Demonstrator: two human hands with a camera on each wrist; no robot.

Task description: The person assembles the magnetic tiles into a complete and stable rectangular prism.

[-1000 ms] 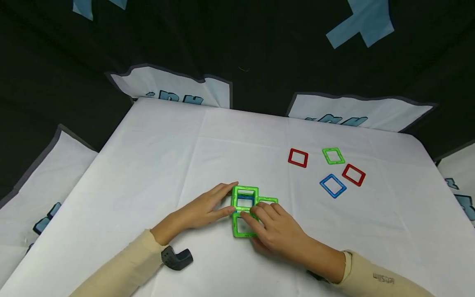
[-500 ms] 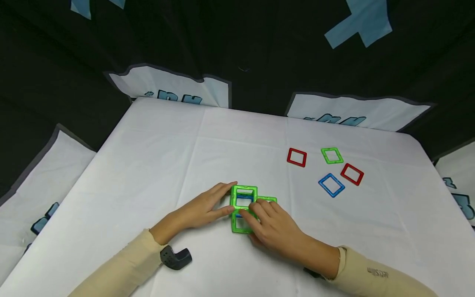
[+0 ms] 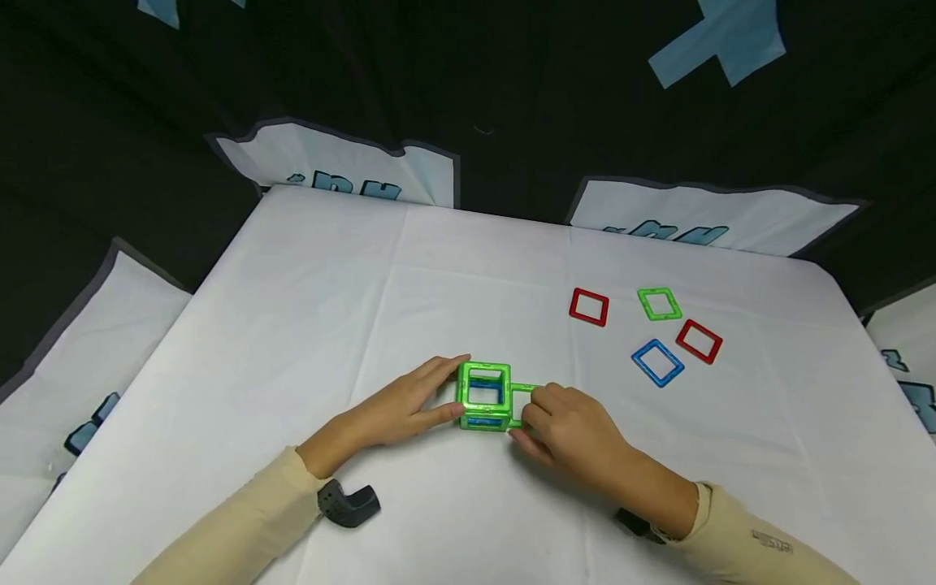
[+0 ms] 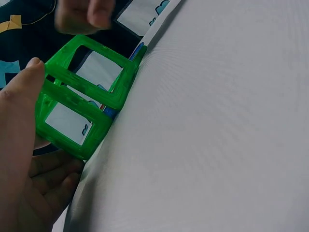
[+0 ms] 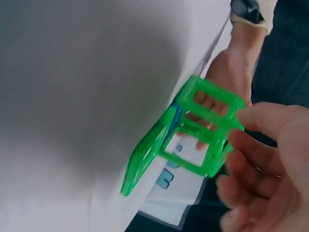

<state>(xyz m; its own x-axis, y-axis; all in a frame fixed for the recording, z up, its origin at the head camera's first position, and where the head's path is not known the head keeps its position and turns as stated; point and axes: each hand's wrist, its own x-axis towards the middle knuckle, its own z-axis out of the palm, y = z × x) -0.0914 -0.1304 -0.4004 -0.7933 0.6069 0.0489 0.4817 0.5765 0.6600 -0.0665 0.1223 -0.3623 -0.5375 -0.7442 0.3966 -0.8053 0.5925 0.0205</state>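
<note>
Sleeves [image 3: 241, 508] enter from the lower corners of the frame; a black mount [image 3: 349, 505] sits at the left wrist. Left hand [image 3: 398, 413], lower centre: thumb set on the near left corner of the cube [image 3: 486, 408], fingers round its far side. The cube is thus pinched between them, presumably to stop it sliding or coming apart. Right hand [image 3: 578, 426], just right of the cube: fingers loosely bent, gripping nothing I can see; whether they touch the green side tile [image 3: 523, 387] cannot be told from here. That tile lies flat or nearly so against the base of the cube's right side, apparently joined along one edge.

Farther off, right of centre, are a blue tile [image 3: 647, 370], a red tile [image 3: 693, 353], a second red tile [image 3: 587, 322] and a green tile [image 3: 665, 318]. All lie flat on the white cloth [image 3: 307, 284], well apart from the cube, likely to leave the hands working room. Dark curtain [image 3: 512, 97] closes the top.
</note>
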